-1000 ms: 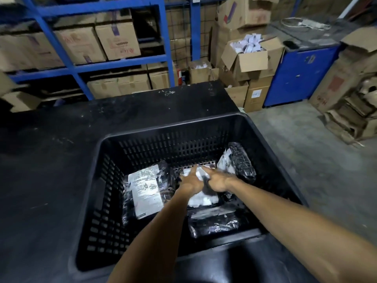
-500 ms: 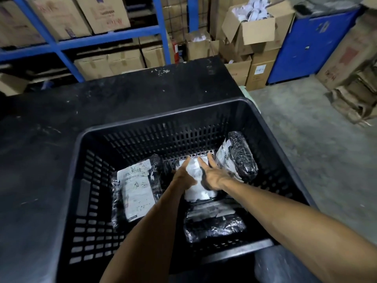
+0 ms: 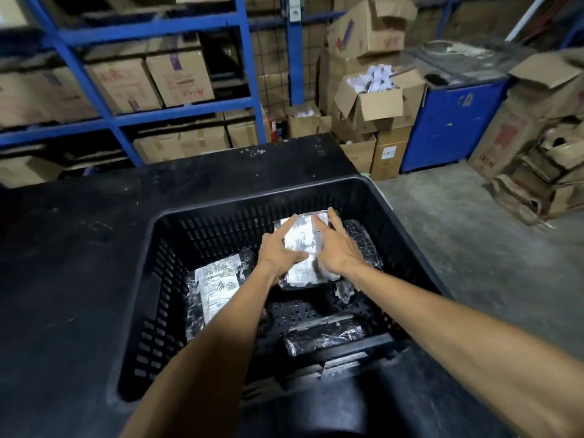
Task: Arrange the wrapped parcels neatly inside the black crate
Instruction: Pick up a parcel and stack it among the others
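Note:
The black slotted crate (image 3: pixel 148 279) stands on a black table. Both my hands are inside it, on a wrapped parcel with a white label (image 3: pixel 305 245) that leans against the far wall. My left hand (image 3: pixel 279 251) holds the parcel's left side and my right hand (image 3: pixel 335 248) its right side, fingers spread along it. Another labelled parcel (image 3: pixel 218 286) lies at the crate's left. A dark wrapped parcel (image 3: pixel 322 335) lies at the near side. A further dark parcel (image 3: pixel 363 245) leans at the right wall, partly hidden by my right hand.
The black table (image 3: pixel 79 263) extends left and behind the crate. Blue shelving (image 3: pixel 177 112) with cardboard boxes stands behind. An open box of white packets (image 3: pixel 376 93), a blue cabinet (image 3: pixel 448 121) and flattened cardboard (image 3: pixel 537 172) are at the right, on a grey floor.
My hands have moved the white-labelled parcel from the crate's middle toward the far wall and tilted it upright. Bare crate floor now shows in the middle.

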